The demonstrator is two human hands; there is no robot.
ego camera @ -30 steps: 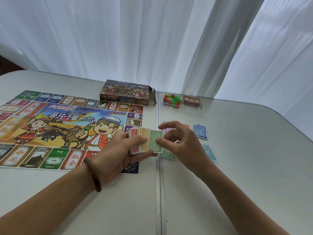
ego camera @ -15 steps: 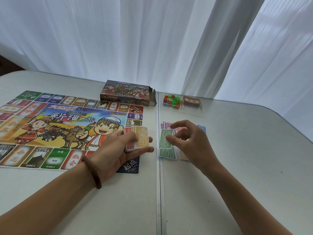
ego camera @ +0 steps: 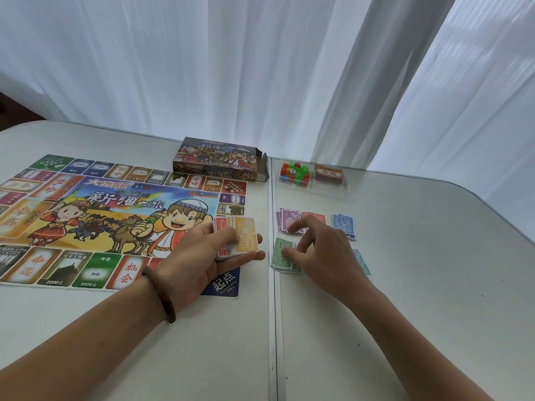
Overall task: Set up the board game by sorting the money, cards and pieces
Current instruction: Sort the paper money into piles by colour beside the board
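Money lies half sorted: the left grip [ego camera: 199, 256] curls round a mixed stack of notes [ego camera: 237, 238], a yellow one on top, above the near corner of the board [ego camera: 95, 215]. The right grip [ego camera: 324, 256] holds nothing, fingers loose, thumb touching the green pile [ego camera: 280, 257] on the worktop [ego camera: 419, 285]. The purple pile [ego camera: 285, 219], red pile [ego camera: 317, 217] and blue pile [ego camera: 343, 224] lie just beyond.

The money piles are purple [ego camera: 287, 222], red [ego camera: 315, 218], blue [ego camera: 343, 224] and green [ego camera: 282, 256]; the worktop [ego camera: 405, 285] is pale grey; the bracelet [ego camera: 160, 295] is brown.
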